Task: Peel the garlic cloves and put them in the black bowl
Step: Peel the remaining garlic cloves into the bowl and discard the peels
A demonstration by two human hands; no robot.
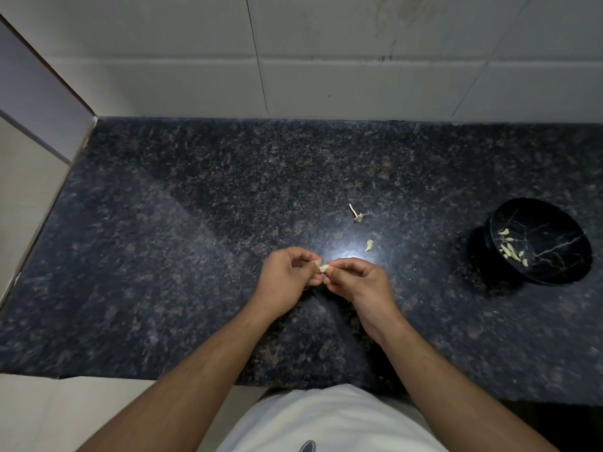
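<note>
Nearest the camera is the person's white shirt (329, 419), and from it both forearms reach forward over the dark speckled table (163, 256). The left hand (287, 278) and the right hand (359, 282) meet just above the table, over a bright patch of reflected light. Between them sits one small pale garlic clove (324, 267). The fingers (308, 261) of the left hand are curled and pinch one end of the clove; those of the right hand are curled too and pinch its other end. Whether skin is coming away right now is too small to tell, but the two-handed pinch reads as peeling under way.

A little farther on, to the right of the hands, a pale scrap (369, 245) lies alone on the table; it could be a clove waiting its turn or a piece of skin, and I cannot tell which. Beyond it lies a dry stem piece (356, 215) with thin strands, which looks like leftover from the bulb.

Well to the right stands the black bowl (561, 269), tilted toward the camera, with a small cluster of pale cloves (509, 248) resting inside it. So several cloves appear done and dropped in. The one in hand is yet to be finished and carried over to the bowl, and at most one more piece remains on the table. Judged from this, the task is in its late part.

Farthest back is a pale tiled wall (326, 60).
</note>
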